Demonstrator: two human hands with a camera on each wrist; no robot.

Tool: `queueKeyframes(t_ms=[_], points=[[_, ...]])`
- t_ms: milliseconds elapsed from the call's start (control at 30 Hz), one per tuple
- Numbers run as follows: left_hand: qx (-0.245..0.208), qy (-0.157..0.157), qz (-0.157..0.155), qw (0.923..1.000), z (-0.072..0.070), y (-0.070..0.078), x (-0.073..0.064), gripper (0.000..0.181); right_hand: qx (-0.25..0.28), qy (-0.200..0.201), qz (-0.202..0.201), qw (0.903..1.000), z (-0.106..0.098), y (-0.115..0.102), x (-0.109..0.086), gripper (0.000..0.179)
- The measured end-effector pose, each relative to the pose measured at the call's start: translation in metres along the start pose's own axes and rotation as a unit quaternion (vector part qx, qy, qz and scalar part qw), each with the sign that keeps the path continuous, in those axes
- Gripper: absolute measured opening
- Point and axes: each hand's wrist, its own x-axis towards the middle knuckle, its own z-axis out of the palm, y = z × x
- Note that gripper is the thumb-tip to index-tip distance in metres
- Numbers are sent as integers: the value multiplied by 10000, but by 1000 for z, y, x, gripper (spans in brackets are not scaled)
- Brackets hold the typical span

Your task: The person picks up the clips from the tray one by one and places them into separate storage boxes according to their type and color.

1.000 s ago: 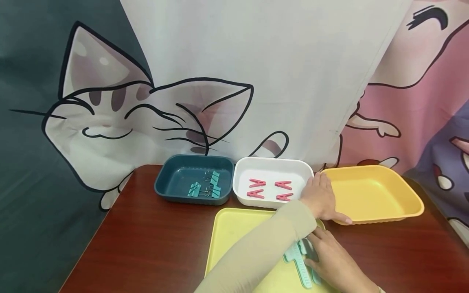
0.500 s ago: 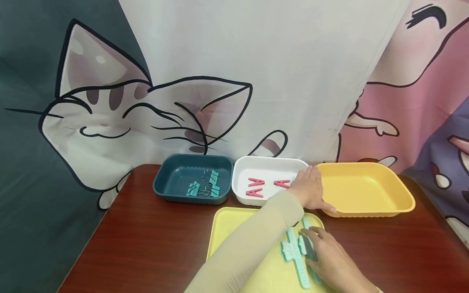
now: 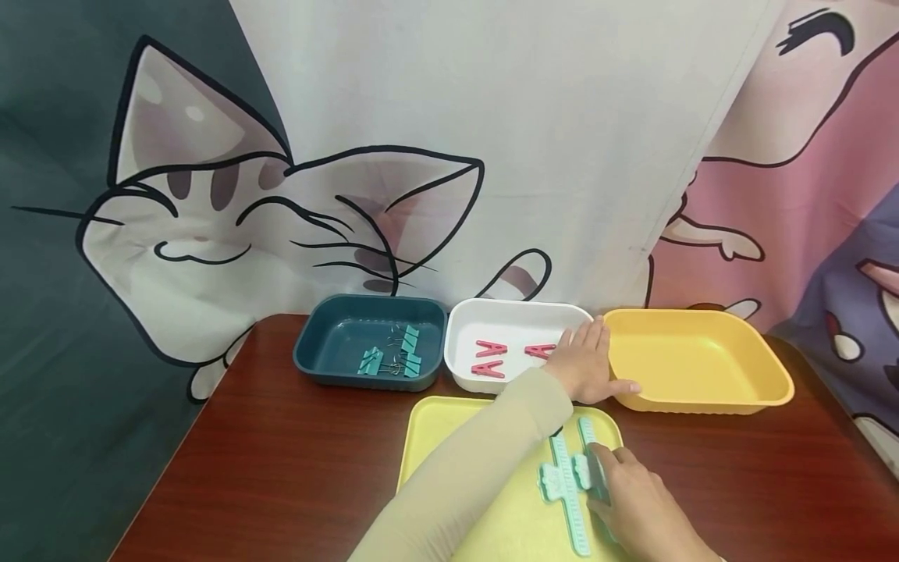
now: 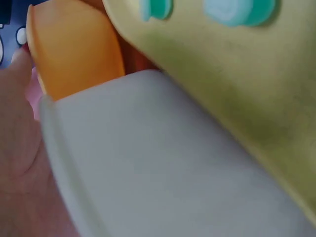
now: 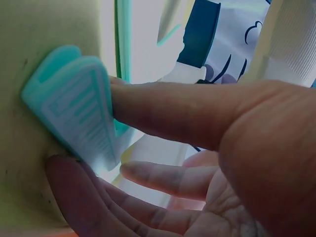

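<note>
My left hand (image 3: 581, 367) reaches across my right arm's side with straight fingers over the right end of the white tray (image 3: 523, 311); its thumb lies at the near left corner of the yellow bin (image 3: 702, 406). In the left wrist view, the white tray's wall (image 4: 148, 158) fills the middle. On the pale yellow tray (image 3: 449, 437) lie long mint bag clips. My right hand (image 3: 642, 499) has thumb and fingers round the right-hand bag clip (image 5: 79, 108), whose lower part it hides. Another bag clip (image 3: 567, 488) lies just left of it.
A dark teal tray (image 3: 323, 367) with several teal binder clips (image 3: 410, 365) stands left of the white tray. Pink clothespins (image 3: 490, 348) lie in the white tray. Behind the brown table (image 3: 281, 468) hangs a cartoon-printed curtain (image 3: 576, 156).
The yellow bin has slid left, up beside the white tray, with my left hand shifting left too. My right hand stays at the bag clip, its fingers closer round it.
</note>
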Motion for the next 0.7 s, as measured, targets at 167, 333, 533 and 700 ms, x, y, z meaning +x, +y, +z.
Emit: queueKeyframes(t_ms=[167, 333, 533, 700], points=[[-15, 52, -98, 9999, 6, 2, 2, 101, 12, 230, -72, 9997, 0, 2, -1, 62], [64, -2, -47, 10000, 8, 2, 2, 99, 61, 337, -82, 9994, 1, 5, -1, 61], [173, -107, -45, 9998, 8, 2, 3, 98, 103, 289, 89, 9995, -2, 7, 0, 57], [174, -80, -2, 9998, 7, 2, 3, 98, 94, 281, 170, 9994, -7, 8, -1, 51]])
